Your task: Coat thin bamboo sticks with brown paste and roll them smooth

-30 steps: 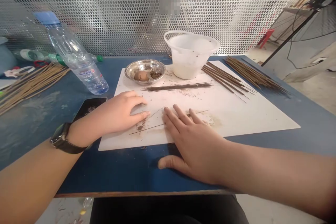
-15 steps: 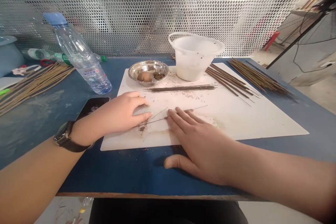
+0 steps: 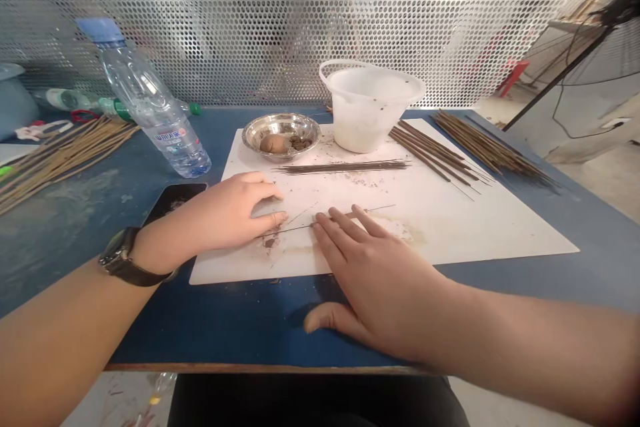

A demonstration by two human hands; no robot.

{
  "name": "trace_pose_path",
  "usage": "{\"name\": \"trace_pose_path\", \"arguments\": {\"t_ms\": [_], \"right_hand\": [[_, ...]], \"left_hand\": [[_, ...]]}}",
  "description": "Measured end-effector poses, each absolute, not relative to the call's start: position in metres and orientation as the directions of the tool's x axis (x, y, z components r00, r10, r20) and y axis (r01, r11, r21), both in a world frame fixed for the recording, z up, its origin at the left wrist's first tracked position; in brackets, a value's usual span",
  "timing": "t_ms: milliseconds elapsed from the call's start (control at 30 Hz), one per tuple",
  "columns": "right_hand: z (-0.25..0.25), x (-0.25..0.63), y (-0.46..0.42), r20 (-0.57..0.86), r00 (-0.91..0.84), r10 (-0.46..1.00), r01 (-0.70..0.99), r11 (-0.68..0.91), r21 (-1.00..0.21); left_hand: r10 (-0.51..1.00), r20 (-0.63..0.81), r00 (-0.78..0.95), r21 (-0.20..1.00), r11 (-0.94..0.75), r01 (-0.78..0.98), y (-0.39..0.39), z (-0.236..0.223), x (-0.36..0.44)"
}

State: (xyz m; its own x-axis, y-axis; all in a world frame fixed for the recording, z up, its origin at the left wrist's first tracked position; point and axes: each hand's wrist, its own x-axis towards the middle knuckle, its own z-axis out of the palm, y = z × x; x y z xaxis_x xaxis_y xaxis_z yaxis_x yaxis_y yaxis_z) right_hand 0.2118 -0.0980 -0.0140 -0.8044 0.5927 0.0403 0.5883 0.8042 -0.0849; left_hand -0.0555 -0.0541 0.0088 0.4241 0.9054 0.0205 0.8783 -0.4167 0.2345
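My right hand (image 3: pixel 373 263) lies flat and open on the white board (image 3: pixel 480 227), fingers stretched over a thin dark stick (image 3: pixel 291 229) with brown paste around part of it. The stick's far end sticks out beyond my fingertips to the right. My left hand (image 3: pixel 237 208) rests on the board at the left, thumb and fingers apart, with the thumb by the stick's left part. A second thin stick (image 3: pixel 303 211) lies between my hands. Behind them is a row of thin bare sticks (image 3: pixel 345 167). Brown crumbs (image 3: pixel 271 240) lie near my left thumb.
A metal bowl (image 3: pixel 250 140) with a brown lump and small bits stands behind, next to a white plastic tub (image 3: pixel 357 123). Coated sticks (image 3: pixel 430 150) and a larger bundle (image 3: pixel 485 147) lie right. A water bottle (image 3: pixel 170 137), phone (image 3: pixel 175 197) and more sticks (image 3: pixel 65 153) are left.
My right hand has slid slightly along the board, its thumb a little nearer to me and to the left. My left hand stays almost in place.
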Motion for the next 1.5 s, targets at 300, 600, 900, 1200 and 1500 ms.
{"name": "trace_pose_path", "arguments": {"t_ms": [300,600,900,1200,1500], "right_hand": [[-0.022,0.203,-0.045,0.086,-0.809,0.582,0.571,0.811,-0.126],[-0.014,0.219,-0.074,0.175,-0.821,0.543,0.546,0.837,-0.035],[-0.028,0.212,-0.048,0.1,-0.803,0.587,0.576,0.808,-0.121],[-0.003,0.211,-0.079,0.12,-0.815,0.567,0.562,0.824,-0.072],[-0.025,0.207,-0.036,0.111,-0.83,0.546,0.529,0.835,-0.15]], "left_hand": [[0.902,0.027,0.43,0.249,-0.423,0.871,-0.053,0.01,-0.056],[0.902,0.011,0.431,0.23,-0.422,0.877,-0.055,0.012,-0.056],[0.896,0.02,0.444,0.251,-0.435,0.865,-0.052,0.01,-0.056],[0.886,0.013,0.464,0.245,-0.452,0.857,-0.052,0.013,-0.056],[0.9,0.004,0.436,0.262,-0.422,0.868,-0.05,0.011,-0.059]]}}
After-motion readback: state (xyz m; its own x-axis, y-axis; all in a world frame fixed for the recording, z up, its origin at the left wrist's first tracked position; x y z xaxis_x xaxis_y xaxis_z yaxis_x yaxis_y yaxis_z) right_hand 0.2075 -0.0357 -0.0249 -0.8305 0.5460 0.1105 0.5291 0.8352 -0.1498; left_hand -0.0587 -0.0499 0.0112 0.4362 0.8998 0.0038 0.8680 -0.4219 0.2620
